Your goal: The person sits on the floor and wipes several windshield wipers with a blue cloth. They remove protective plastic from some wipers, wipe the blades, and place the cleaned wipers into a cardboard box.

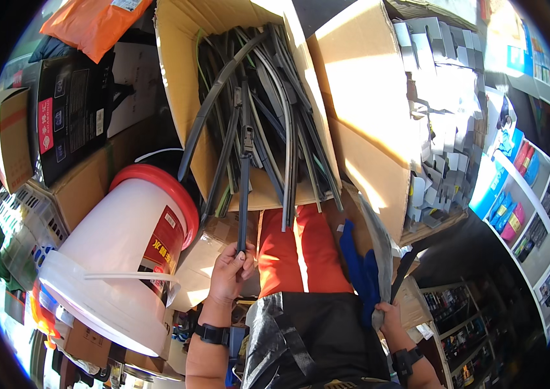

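My left hand (233,274) grips the lower end of a black wiper blade (244,194), thumb on top. That blade reaches up, with its middle connector showing, into an open cardboard box (173,63). Several more wiper blades and black rubber strips (282,160) stand loosely in the box; some curve out over its near edge. At the right, my right hand (389,315) is closed on the lower end of a limp grey piece of material (380,243), possibly a bag or cloth. Blue fabric (360,272) hangs right beside it.
A large white bucket (114,243) with a red rim lies tilted at left. Behind it are a black printed carton (71,107) and an orange bag (95,24). Another cardboard box (367,97), with grey-white folded pieces (440,180) beside it, stands right. Shelves (464,330) line the lower right.
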A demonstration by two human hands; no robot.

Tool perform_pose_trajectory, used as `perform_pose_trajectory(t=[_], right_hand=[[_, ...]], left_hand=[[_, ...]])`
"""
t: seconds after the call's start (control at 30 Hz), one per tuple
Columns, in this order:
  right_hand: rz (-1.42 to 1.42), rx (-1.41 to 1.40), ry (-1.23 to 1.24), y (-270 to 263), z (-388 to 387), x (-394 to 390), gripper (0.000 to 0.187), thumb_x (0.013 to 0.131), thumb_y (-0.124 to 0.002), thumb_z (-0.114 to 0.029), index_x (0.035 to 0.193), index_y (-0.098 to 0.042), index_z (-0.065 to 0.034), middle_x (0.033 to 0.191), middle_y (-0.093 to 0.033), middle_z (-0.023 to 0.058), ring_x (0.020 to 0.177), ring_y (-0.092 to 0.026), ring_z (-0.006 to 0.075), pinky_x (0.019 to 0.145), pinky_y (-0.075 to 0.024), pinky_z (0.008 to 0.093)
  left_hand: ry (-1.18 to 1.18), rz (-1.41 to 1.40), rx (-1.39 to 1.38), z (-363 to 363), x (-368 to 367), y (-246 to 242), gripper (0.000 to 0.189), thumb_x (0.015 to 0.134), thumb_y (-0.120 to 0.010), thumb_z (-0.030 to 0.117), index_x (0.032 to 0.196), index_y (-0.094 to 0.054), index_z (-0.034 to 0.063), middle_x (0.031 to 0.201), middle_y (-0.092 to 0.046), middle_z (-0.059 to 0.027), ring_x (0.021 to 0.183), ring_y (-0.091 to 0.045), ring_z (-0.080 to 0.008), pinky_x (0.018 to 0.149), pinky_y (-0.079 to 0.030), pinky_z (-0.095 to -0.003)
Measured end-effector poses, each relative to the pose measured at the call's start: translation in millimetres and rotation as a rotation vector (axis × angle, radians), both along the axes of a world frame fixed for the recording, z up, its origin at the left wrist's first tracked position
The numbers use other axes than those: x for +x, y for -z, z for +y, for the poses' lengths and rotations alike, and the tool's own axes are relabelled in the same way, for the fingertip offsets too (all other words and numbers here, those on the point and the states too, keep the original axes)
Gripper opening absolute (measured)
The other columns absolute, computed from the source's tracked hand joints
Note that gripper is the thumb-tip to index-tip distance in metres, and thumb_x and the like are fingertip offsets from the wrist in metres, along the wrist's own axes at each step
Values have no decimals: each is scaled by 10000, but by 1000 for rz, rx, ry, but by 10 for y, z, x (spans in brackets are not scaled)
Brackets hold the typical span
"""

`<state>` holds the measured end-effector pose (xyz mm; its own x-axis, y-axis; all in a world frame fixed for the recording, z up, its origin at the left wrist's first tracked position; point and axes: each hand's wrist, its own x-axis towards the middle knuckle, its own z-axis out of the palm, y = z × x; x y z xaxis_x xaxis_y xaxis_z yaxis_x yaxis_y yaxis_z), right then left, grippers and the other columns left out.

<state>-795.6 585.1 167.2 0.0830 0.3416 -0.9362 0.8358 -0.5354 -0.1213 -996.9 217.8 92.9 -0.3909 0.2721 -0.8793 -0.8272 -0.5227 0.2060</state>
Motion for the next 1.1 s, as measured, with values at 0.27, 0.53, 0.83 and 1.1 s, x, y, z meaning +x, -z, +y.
perform_pose_trajectory(t=[0.27,0.53,0.83,1.1], right_hand=[[17,-9,-1,43,41,92,289,614,-552,57,890,-588,-21,720,-581,25,603,-572,153,565,-455,260],[27,-14,43,36,8,39,347,618,-544,64,953,-589,-13,792,-601,33,667,-587,159,619,-467,259],[16,-11,14,56,33,85,318,615,-538,62,915,-598,-27,743,-580,13,639,-572,144,600,-456,251],[52,-37,13,84,37,81,340,620,-531,60,942,-601,-22,775,-598,19,652,-581,146,607,-461,252]], left_hand=[[-2,77,-315,99,-514,549,163,946,-444,96,1044,-529,-2,693,-463,6,559,-414,-69,501,-323,-194],[1111,703,-1394,55,-978,918,210,828,-608,135,977,-546,1,870,-551,-123,760,-541,-276,697,-452,-377],[1411,516,-1517,175,-1054,1211,438,792,-650,230,1099,-481,-34,1020,-538,-188,979,-537,-360,829,-456,-435],[1521,446,-1428,214,-1172,1269,398,825,-635,312,1001,-496,-17,997,-563,-177,951,-583,-345,749,-508,-438]])
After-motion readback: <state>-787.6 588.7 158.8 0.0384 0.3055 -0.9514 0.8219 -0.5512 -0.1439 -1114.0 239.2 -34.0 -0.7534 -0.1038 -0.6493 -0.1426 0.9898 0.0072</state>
